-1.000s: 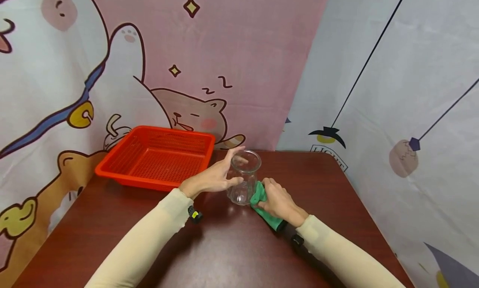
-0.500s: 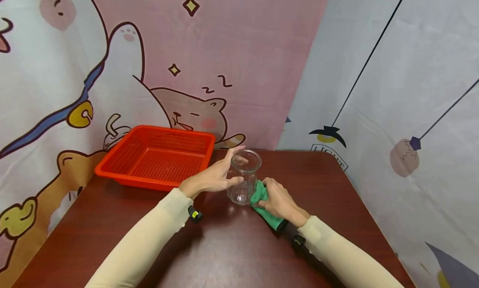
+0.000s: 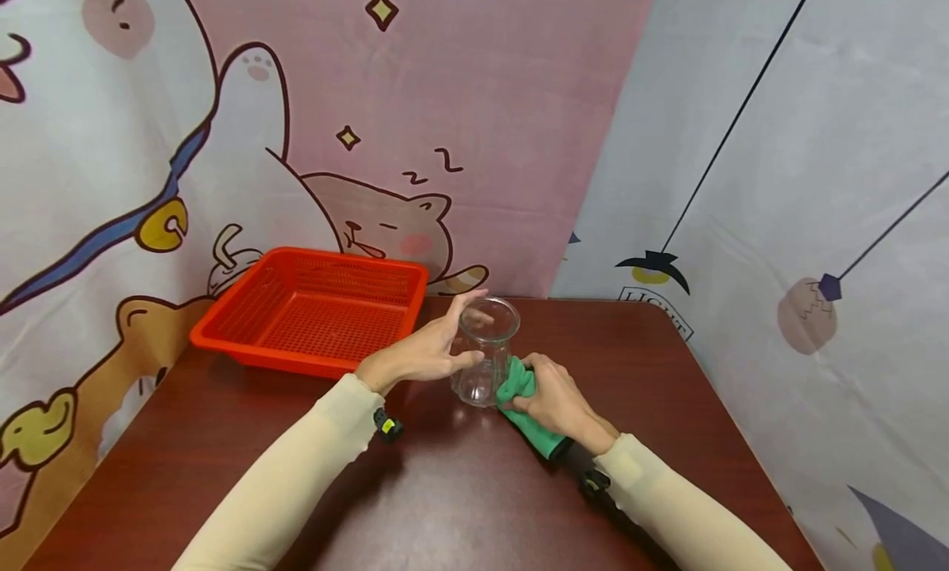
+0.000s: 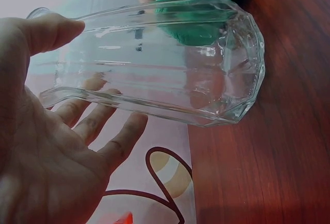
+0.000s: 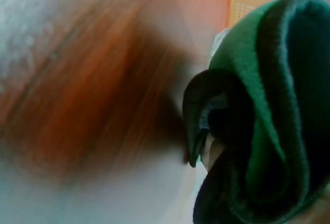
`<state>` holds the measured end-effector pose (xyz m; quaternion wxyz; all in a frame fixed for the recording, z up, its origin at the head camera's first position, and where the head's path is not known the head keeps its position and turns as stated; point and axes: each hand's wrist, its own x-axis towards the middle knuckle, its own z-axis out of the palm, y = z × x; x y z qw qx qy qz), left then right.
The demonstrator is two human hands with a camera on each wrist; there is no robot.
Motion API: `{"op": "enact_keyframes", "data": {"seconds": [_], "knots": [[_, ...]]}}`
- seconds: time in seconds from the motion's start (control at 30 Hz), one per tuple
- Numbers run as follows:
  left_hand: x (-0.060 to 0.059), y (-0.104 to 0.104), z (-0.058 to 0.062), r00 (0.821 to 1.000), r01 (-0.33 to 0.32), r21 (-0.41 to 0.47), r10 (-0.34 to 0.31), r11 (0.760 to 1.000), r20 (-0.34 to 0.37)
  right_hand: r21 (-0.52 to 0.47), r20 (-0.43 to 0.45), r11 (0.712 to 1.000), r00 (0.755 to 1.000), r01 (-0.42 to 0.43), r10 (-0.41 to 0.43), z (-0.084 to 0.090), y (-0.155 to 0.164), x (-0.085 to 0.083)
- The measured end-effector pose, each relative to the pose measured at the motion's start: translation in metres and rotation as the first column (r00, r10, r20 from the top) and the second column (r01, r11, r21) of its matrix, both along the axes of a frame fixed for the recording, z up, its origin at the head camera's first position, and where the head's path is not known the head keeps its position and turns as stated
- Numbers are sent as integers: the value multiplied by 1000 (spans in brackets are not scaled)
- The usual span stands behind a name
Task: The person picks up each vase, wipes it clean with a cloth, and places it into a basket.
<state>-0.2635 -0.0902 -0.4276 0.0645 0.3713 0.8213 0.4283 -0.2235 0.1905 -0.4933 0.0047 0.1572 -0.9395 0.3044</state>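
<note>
A clear glass vase with a flared rim and faceted sides stands upright on the table. My left hand holds it from the left, thumb on the near side and the other fingers round the far side, as the left wrist view of the vase shows. On the opposite side, my right hand grips a bunched green cloth close against the vase's lower wall. A dark-edged fold of the cloth fills much of the right wrist view and hides most of that hand.
A red plastic basket with perforated sides sits at the back left, beside my left hand. The dark red-brown table meets a cartoon-printed cloth backdrop at the back and on both sides.
My right hand and the green cloth have shifted very slightly to the right. The left hand and the vase stay in place.
</note>
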Motion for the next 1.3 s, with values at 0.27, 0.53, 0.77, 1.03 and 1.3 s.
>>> {"op": "enact_keyframes", "data": {"seconds": [0.27,0.53,0.77,1.03,1.3], "knots": [[0,1,2,1000,8,-9,-8,1000,7,-44,1,999,1000,10,-10,2,2,3],[-1,0,-1,1000,5,-7,-5,1000,6,-62,-41,998,999,13,-15,5,1,4],[-2,-2,0,1000,14,-14,-14,1000,1,-86,-89,996,995,36,-44,12,-2,5],[-1,-4,1,1000,18,-4,-18,1000,21,-135,-79,990,995,48,-59,19,-6,6],[-2,-1,3,999,33,-7,-33,999,17,-186,-81,980,992,75,-91,25,-4,7]]}}
